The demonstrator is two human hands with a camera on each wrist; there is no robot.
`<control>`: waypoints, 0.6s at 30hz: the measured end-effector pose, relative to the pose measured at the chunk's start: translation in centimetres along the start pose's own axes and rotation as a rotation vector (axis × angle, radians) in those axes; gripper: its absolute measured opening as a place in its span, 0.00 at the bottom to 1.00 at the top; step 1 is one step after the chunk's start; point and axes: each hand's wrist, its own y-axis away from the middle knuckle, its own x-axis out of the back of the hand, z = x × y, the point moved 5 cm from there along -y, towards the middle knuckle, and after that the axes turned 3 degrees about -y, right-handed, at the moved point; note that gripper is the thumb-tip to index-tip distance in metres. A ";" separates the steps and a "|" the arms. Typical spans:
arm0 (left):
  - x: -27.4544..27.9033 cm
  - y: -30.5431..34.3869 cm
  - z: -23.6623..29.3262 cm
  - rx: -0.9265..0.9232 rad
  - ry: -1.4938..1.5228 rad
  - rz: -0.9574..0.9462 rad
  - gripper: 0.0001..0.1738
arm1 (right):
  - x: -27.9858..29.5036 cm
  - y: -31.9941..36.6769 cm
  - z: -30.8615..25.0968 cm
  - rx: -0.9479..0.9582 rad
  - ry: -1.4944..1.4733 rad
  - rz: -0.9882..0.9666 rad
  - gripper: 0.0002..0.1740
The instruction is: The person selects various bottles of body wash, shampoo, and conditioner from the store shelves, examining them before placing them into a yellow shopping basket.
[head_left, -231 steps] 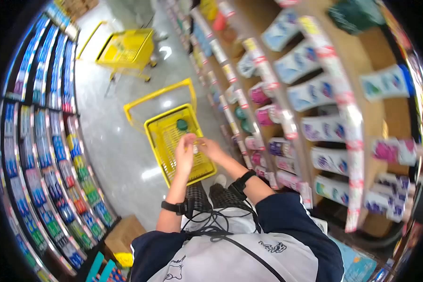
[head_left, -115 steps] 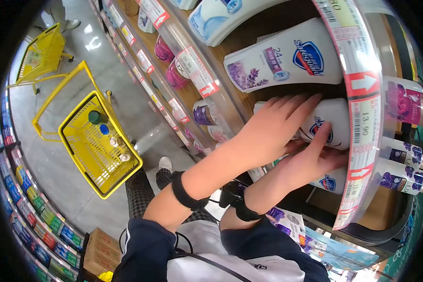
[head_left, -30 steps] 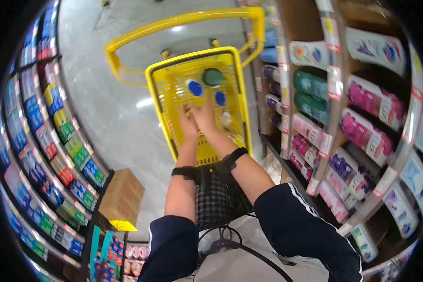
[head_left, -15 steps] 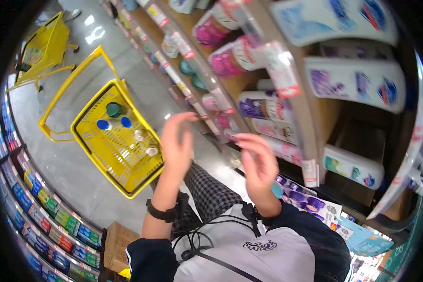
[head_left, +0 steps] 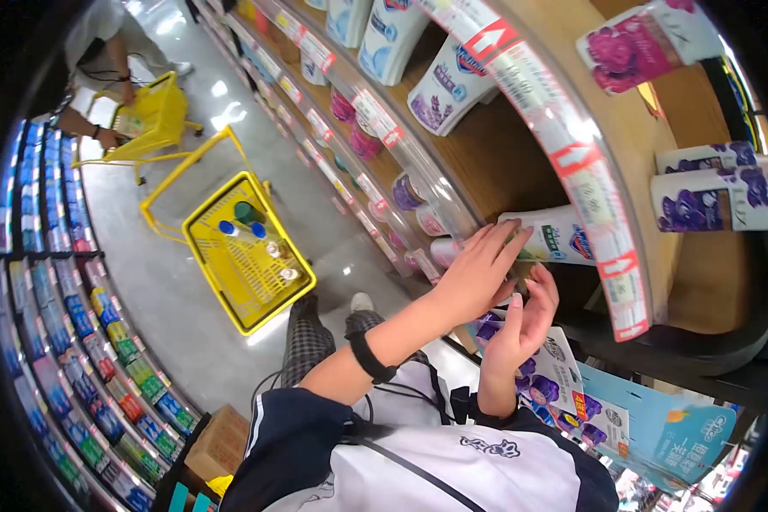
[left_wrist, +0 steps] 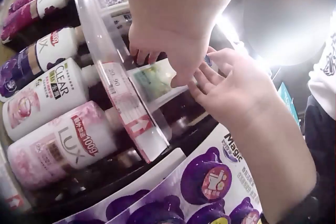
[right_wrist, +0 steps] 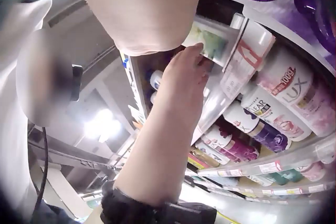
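A white Safeguard bottle (head_left: 555, 237) with a green-pictured label lies on the shelf at the lower right of the head view. My left hand (head_left: 480, 266) reaches over the shelf lip, fingers extended onto the bottle's near end. Just below, my right hand (head_left: 520, 328) is held palm up with loosely bent fingers, close beside the bottle. In the left wrist view, the label (left_wrist: 156, 81) shows under my left hand, with the right hand (left_wrist: 231, 85) alongside. The right wrist view shows the left fingers at the bottle (right_wrist: 210, 40); the right hand's own fingers are hidden.
A yellow basket cart (head_left: 249, 252) stands left of my legs, holding blue-capped bottles and a green-topped item. Another person's arm (head_left: 85, 128) is at a second yellow cart (head_left: 158, 115). A clear price-tag lip (head_left: 563, 145) edges the shelf. A purple-printed package (head_left: 563, 375) hangs below.
My hands were on a lavender-label Safeguard bottle, then down in the cart, where a second blue cap now shows. From between cart and shelf, they have moved right to the green-label bottle.
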 end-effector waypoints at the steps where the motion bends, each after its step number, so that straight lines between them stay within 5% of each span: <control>1: 0.2 -0.1 0.7 0.013 -0.016 -0.008 0.42 | 0.1 0.0 -0.1 -0.019 -0.034 -0.010 0.12; 14: 6.5 1.6 1.1 0.099 -0.214 -0.123 0.27 | -4.8 -5.3 -2.9 0.029 0.016 -0.411 0.07; 18: 10.8 1.2 1.5 0.323 -0.212 -0.188 0.25 | -6.7 -6.0 -4.1 0.051 0.032 -0.401 0.07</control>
